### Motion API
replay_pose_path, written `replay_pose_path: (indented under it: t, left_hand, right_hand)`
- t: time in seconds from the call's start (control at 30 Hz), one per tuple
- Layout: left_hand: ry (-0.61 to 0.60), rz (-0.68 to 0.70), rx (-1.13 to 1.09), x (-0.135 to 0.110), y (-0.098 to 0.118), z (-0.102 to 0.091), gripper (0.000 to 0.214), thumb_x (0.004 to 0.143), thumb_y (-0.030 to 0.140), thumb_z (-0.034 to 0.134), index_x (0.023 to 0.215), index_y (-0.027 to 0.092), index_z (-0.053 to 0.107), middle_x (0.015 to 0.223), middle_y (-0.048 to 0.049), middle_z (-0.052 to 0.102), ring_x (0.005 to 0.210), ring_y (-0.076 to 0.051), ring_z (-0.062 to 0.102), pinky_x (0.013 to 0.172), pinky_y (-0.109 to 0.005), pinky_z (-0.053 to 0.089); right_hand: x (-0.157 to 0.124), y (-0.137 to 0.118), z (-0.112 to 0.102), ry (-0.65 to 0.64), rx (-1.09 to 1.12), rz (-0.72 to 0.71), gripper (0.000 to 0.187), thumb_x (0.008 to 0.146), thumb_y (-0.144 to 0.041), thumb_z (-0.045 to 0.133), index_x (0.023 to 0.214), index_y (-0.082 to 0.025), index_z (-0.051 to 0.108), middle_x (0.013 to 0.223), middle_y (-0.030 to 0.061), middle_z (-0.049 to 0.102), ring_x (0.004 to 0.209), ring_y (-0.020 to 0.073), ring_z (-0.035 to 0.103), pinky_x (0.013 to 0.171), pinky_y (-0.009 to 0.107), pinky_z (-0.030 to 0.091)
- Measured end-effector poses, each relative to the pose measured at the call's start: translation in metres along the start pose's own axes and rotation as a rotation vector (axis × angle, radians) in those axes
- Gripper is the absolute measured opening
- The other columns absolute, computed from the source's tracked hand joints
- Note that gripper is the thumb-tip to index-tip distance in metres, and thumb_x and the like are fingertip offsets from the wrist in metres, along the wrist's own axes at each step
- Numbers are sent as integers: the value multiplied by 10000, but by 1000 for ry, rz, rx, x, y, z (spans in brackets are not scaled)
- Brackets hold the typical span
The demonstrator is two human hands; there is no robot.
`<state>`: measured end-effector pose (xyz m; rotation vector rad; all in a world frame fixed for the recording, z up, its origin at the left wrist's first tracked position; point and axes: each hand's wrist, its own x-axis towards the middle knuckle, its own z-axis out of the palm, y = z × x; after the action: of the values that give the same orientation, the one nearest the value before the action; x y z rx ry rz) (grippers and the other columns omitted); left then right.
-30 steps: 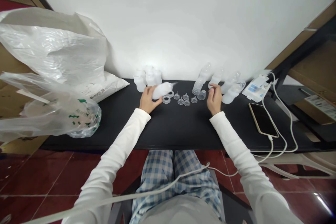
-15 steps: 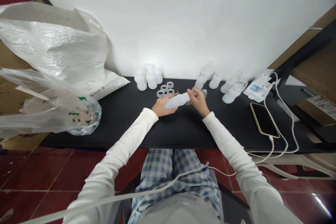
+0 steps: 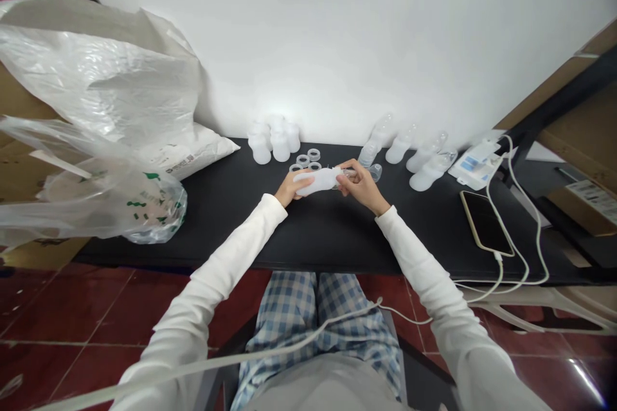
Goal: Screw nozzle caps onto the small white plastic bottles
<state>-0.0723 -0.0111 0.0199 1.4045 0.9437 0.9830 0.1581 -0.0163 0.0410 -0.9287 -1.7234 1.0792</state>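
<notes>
A frosted white baby bottle (image 3: 317, 181) lies nearly level above the table, its neck towards the right. My left hand (image 3: 289, 187) is closed around the bottle's base end. At the neck, the fingers of my right hand (image 3: 362, 185) are pinched together; whether a small part is also between them I cannot make out. Just behind the left hand lie several clear rings (image 3: 313, 155), some partly covered by hand and bottle. A clear domed cap (image 3: 375, 171) rests beyond the right hand.
Several frosted bottles without tops (image 3: 280, 146) stand at the back left. Bottles with clear domed tops (image 3: 427, 176) stand at the back right. A phone (image 3: 486, 223) with cables lies right on the black table (image 3: 231, 218). Plastic bags (image 3: 159, 205) fill the left end.
The bottle has shifted slightly left and tipped closer to level. My right hand has moved a little left at the neck, its fingers regripped.
</notes>
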Motion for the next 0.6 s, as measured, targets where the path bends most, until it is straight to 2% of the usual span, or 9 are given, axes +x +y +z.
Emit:
replay_pose_path:
  t: [0.1,0.17,0.27,0.33,0.37,0.4,0.47,0.53,0.6]
  left_hand:
    - [-120,-217,-180,4,1,-9,675,744,676,630,1085,94,664,469,10,511,317,-36,233,346,-198,79]
    - [-167,-281,-215,7,0,-12,673,747,699,618,1058,104,660,451,14,498,306,-26,191,341,-190,53]
    - [-163,-242,-225,8,-3,-11,659,761,723,611,1030,123,661,445,20,485,310,-22,188,343,-181,53]
    - [-117,-149,-197,8,-5,-7,660,766,725,619,1039,125,661,458,15,503,315,-26,214,345,-182,78]
    - [-83,-94,-167,8,-6,-6,668,765,723,628,1061,125,661,471,10,520,319,-33,245,345,-185,98]
    - [-40,-35,-125,7,-7,-5,677,762,722,637,1083,126,661,496,3,547,327,-44,291,345,-189,129]
    - [65,104,5,6,-7,-4,672,763,712,647,1111,137,670,624,-34,646,400,-84,452,364,-202,258]
    - [146,267,197,5,-7,-5,615,767,667,670,1099,150,695,872,-86,741,631,-159,652,509,-248,474]
    - [160,409,397,3,-7,-6,551,767,601,697,1104,166,712,1103,-105,750,923,-228,718,784,-321,575]
  right_hand:
    - [-2,-6,-6,-71,-82,-192,306,871,-462,691,1099,-261,653,1158,72,699,1010,221,678,831,371,572]
    - [-3,-11,-13,-79,-115,-277,181,925,-406,614,994,-268,707,1283,67,669,1247,250,596,1040,434,498]
    - [-3,-12,-23,-18,-7,-260,246,908,-375,607,1130,-309,692,1398,33,614,1361,253,518,1102,449,452]
    - [-2,-8,-24,21,60,-169,424,891,-440,617,1292,-306,608,1388,48,620,1255,246,592,973,401,524]
    - [-1,-6,-22,35,68,-112,455,905,-503,584,1297,-273,601,1308,68,665,1118,234,651,870,370,545]
    - [0,-3,-19,33,65,-52,484,924,-577,525,1241,-226,627,1185,87,713,950,215,680,763,343,539]
    - [2,0,-12,-8,74,55,634,931,-715,384,1030,-160,673,922,100,741,664,173,625,592,314,471]
    - [4,1,-5,-59,127,124,750,898,-811,284,871,-155,648,763,94,719,535,148,560,505,299,402]
    - [5,0,0,-41,163,155,751,864,-853,291,824,-174,608,664,65,686,474,129,523,455,278,355]
